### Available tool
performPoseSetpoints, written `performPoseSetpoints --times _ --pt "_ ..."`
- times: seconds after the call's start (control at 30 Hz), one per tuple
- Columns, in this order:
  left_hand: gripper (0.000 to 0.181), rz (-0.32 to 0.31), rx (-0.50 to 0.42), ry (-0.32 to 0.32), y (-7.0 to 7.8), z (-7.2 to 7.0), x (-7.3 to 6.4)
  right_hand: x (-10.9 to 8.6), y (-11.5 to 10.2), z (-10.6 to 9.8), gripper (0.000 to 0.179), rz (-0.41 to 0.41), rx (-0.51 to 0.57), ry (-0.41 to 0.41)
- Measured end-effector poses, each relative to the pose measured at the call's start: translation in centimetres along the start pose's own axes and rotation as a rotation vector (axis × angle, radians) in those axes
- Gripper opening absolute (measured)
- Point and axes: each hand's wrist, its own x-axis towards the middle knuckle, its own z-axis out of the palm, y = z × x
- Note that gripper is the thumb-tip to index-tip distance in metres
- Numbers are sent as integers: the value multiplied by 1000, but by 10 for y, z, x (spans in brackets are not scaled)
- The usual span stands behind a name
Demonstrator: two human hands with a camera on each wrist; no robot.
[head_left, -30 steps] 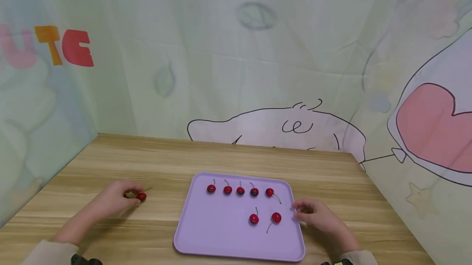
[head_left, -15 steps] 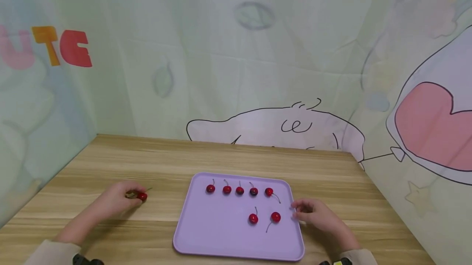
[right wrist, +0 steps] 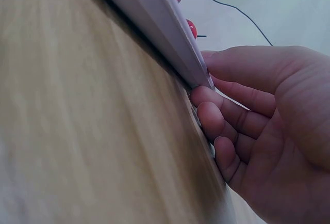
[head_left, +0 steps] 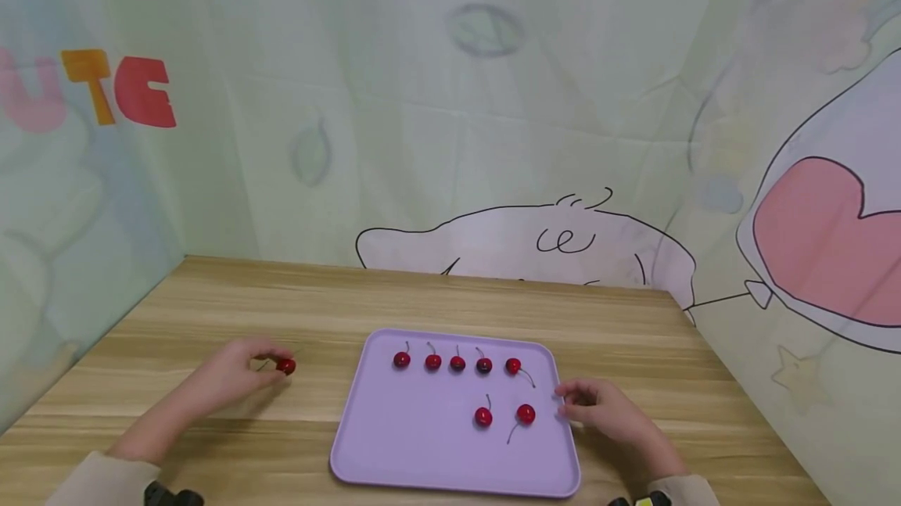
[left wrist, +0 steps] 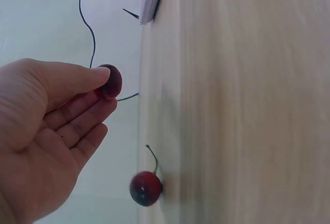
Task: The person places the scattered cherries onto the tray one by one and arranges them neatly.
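Note:
In the head view my left hand (head_left: 232,373) pinches a dark red cherry (head_left: 285,366) to the left of the lilac tray (head_left: 408,443). The left wrist view shows this cherry (left wrist: 114,83) between thumb and fingertips, above the table. Below it, a second cherry (left wrist: 146,188) with a green stem rests on the wood; in the head view the hand mostly hides it. My right hand (head_left: 601,410) holds the tray's right edge, its thumb at the rim and curled fingers against the side in the right wrist view. On the tray, several cherries (head_left: 457,364) form a back row.
Nearer the front right of the tray lie two more cherries, one with its stem up (head_left: 483,417) and one with its stem toward me (head_left: 525,414). The wooden table (head_left: 296,295) meets a printed curtain (head_left: 394,138) at the back and sides.
My left hand has moved slightly right and away from me, carrying the pinched cherry off its earlier spot. My right hand and the tray stay in place.

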Motion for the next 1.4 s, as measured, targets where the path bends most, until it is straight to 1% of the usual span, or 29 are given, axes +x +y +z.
performPoseSetpoints --times 0.07,0.13,0.37,0.43,0.6,0.73,0.87,0.93,1.07,1.1,1.23,1.3,1.4 --pt "24 0 -2 -4 6 -1 1 0 0 0 30 -6 -4 -1" --pt "23 14 -9 -2 12 -2 2 1 0 -1 30 -10 -5 -3" --pt "20 110 -31 13 34 -3 8 0 -3 0 30 -4 -2 -3" --pt "20 119 -42 5 41 -2 10 0 -3 0 30 1 3 -3" --pt "19 105 -91 -40 59 4 15 0 -3 0 30 2 -2 -2" --pt "18 115 -113 -60 74 11 21 0 -1 1 30 -1 -7 -1" --pt "19 152 -140 -84 85 21 28 0 -1 1 30 -12 -1 0" --pt "19 192 -158 -92 89 29 32 0 -1 1 30 -20 1 -1" --pt "19 278 -201 -82 96 48 39 -1 0 0 30 -38 -1 -5" --pt "19 288 -204 -76 98 53 41 -1 0 0 30 -37 0 -6" --pt "18 286 -235 -75 111 68 44 0 1 0 30 -27 -6 -3" --pt "18 275 -239 -84 118 74 45 0 0 0 30 -25 -5 -4" --pt "18 280 -244 -94 127 81 44 -1 -1 0 30 -30 -10 -5"
